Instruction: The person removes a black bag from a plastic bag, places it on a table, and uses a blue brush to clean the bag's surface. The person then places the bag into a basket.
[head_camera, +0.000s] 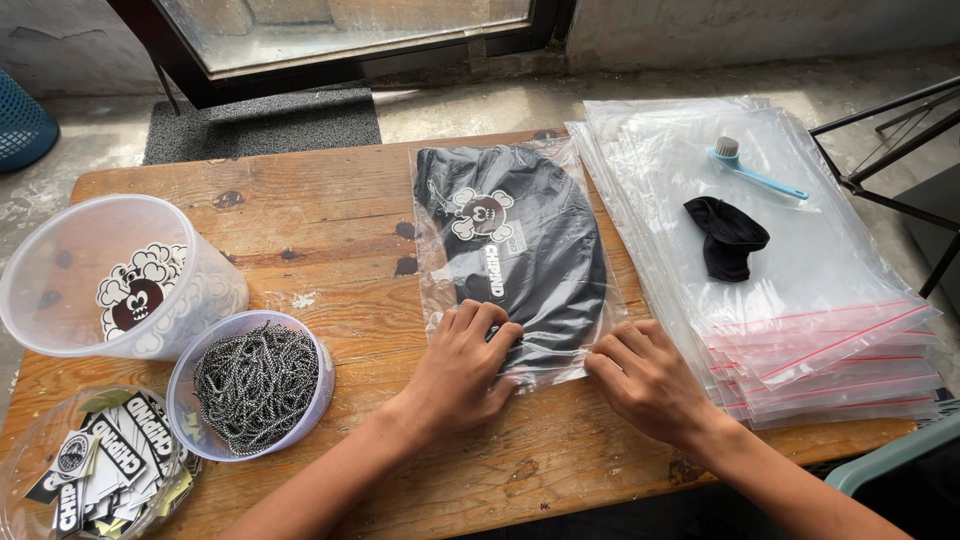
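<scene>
Flanking hands (460, 365): bag stack (800, 300), chain bowl (255, 385).

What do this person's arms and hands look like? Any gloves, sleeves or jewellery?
Both arms are bare as far as the picture shows: no sleeves reach the forearms. The left hand and right hand wear no gloves, and no rings, watch or bracelets show. The fingernails are short and unpainted.

We see a black garment (530, 250) with a white cartoon print inside a clear bag (440, 290), on a brown wooden desk (330, 240). The stacked clear bags (830, 300) have red strips; on them lie a light blue brush (755, 172) and black cloth (728, 237).
</scene>
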